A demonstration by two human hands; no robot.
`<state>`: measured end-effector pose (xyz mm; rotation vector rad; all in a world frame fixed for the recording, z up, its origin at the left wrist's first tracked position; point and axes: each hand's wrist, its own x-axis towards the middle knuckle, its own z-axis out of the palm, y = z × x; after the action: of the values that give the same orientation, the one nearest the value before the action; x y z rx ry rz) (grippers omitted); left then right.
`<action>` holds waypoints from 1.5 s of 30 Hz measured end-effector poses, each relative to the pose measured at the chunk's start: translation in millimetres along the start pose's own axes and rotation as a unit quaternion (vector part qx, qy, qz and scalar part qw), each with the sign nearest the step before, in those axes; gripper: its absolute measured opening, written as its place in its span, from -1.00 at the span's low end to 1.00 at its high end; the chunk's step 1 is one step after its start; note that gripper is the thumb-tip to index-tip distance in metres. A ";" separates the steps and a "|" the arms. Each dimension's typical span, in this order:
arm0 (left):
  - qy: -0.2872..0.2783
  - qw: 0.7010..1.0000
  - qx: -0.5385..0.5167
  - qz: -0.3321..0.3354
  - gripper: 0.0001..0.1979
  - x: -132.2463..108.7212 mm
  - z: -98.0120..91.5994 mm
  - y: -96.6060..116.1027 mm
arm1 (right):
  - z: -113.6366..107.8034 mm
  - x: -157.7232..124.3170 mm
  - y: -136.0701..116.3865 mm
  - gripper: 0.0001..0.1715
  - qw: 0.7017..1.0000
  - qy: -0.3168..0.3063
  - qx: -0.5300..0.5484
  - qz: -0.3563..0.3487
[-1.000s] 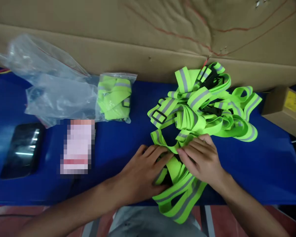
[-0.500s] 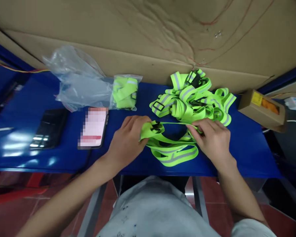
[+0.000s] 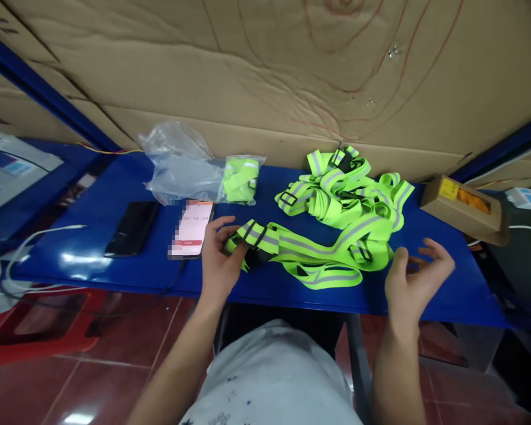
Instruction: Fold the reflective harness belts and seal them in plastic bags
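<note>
A neon-yellow reflective strap (image 3: 312, 251) with grey stripes and black buckles stretches across the blue table in front of me. My left hand (image 3: 223, 254) closes thumb and fingers on its left end, beside a black slider; part of that end is hidden by the fingers. At the strap's right end, my right hand (image 3: 418, 280) is open with fingers spread and curved, its thumb close to the webbing. Whether the thumb touches it I cannot tell. Just behind lies a tangled pile of similar reflective straps (image 3: 336, 192).
A clear bag with a folded strap (image 3: 241, 180) lies beside empty plastic bags (image 3: 183, 171). Left of my hands are a lit phone (image 3: 193, 227) and a dark phone (image 3: 131, 229). A small cardboard box (image 3: 462, 206) stands right, before the cardboard wall (image 3: 248, 77).
My right hand has let go of the strap and moved right, its fingers opening. The strap now lies stretched out to the right. My left hand has shifted slightly left and turned.
</note>
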<state>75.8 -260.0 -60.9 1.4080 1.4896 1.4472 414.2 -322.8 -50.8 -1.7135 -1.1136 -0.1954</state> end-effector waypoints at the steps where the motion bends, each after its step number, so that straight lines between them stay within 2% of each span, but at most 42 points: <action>1: -0.002 1.000 -0.019 0.001 -0.46 1.5 1.6 3.0 | -1.7 -4.6 -9.8 -0.47 0.999 0.032 -0.004 -0.030; 2: -0.006 1.000 -0.027 0.014 -0.47 2.6 4.1 7.2 | -2.5 -9.6 -22.9 -0.48 0.997 0.042 0.000 -0.059; 3: -0.014 0.999 -0.027 0.035 -0.47 3.2 7.1 12.5 | -2.1 -14.4 -38.4 -0.50 0.995 0.016 0.019 -0.095; 4: -0.027 0.998 -0.027 0.058 -0.47 3.4 10.5 18.5 | -0.1 -18.3 -55.0 -0.48 0.986 -0.053 0.050 -0.148; 5: -0.045 0.996 -0.031 0.075 -0.47 3.2 13.8 24.7 | 3.6 -20.9 -71.1 -0.42 0.964 -0.138 0.076 -0.214; 7: -0.085 0.992 -0.056 0.073 -0.45 2.4 18.6 35.5 | 15.5 -21.4 -96.4 -0.36 0.888 -0.302 0.085 -0.336; 9: -0.116 0.987 -0.109 0.020 -0.44 1.5 19.3 40.9 | 29.9 -17.0 -106.9 -0.36 0.832 -0.383 0.060 -0.397; 10: -0.128 0.982 -0.140 -0.022 -0.43 1.1 17.9 41.1 | 36.3 -14.0 -106.6 -0.39 0.820 -0.401 0.052 -0.405; 13: -0.183 0.948 -0.208 -0.157 -0.44 0.4 7.4 36.5 | 48.0 -5.9 -94.8 -0.51 0.816 -0.434 0.093 -0.370; 15: -0.217 0.945 -0.170 -0.175 -0.54 0.8 -2.0 35.9 | 49.6 -2.7 -88.0 -0.63 0.828 -0.458 0.138 -0.293; 17: -0.214 0.970 -0.071 -0.093 -0.63 2.3 -10.3 42.8 | 48.8 -1.3 -87.7 -0.67 0.853 -0.464 0.160 -0.175; 19: -0.197 0.978 0.044 0.051 -0.66 4.1 -14.9 57.3 | 47.7 -1.0 -93.4 -0.59 0.872 -0.452 0.177 -0.060; 20: -0.194 0.968 0.099 0.127 -0.66 4.8 -15.3 66.0 | 47.4 -1.2 -97.5 -0.56 0.873 -0.447 0.195 -0.021; 22: -0.197 0.925 0.198 0.256 -0.62 5.2 -12.6 82.1 | 46.5 -2.0 -106.2 -0.56 0.862 -0.450 0.234 0.014; 24: -0.206 0.883 0.266 0.327 -0.60 5.0 -7.3 92.2 | 44.3 -3.9 -113.0 -0.56 0.858 -0.451 0.245 0.015; 26: -0.221 0.867 0.285 0.344 -0.60 4.9 -3.2 95.3 | 40.2 -6.1 -116.6 -0.56 0.868 -0.445 0.221 0.004; 28: -0.256 0.870 0.261 0.332 -0.63 4.8 -2.3 94.4 | 34.8 -7.5 -117.6 -0.57 0.875 -0.443 0.198 -0.014; 31: -0.296 0.874 0.230 0.309 -0.68 3.9 -3.2 93.1 | 27.4 -6.7 -117.5 -0.58 0.869 -0.457 0.181 -0.051; 33: -0.303 0.862 0.272 0.301 -0.70 3.8 -1.3 93.8 | 24.3 -4.2 -118.4 -0.54 0.863 -0.476 0.143 -0.090; 35: -0.310 0.832 0.350 0.299 -0.74 5.6 2.7 95.0 | 22.6 -0.3 -120.6 -0.38 0.864 -0.467 0.077 -0.170; 38: -0.315 0.776 0.448 0.313 -0.80 12.5 7.8 96.6 | 20.9 6.2 -127.2 -0.14 0.853 -0.392 -0.051 -0.340; 41: -0.304 0.728 0.481 0.382 -0.85 19.9 9.9 101.6 | 22.0 8.2 -138.2 -0.19 0.812 -0.369 -0.157 -0.423; 43: -0.299 0.694 0.489 0.435 -0.89 23.4 11.5 107.9 | 26.5 7.0 -146.7 -0.30 0.799 -0.372 -0.200 -0.427; 45: -0.296 0.676 0.501 0.452 -0.90 27.6 12.8 115.0 | 33.9 7.9 -152.6 -0.43 0.790 -0.372 -0.236 -0.427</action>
<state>111.2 -249.8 52.1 3.2224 1.1139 0.2426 292.2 -285.6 40.0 -1.5938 -2.6002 -0.3969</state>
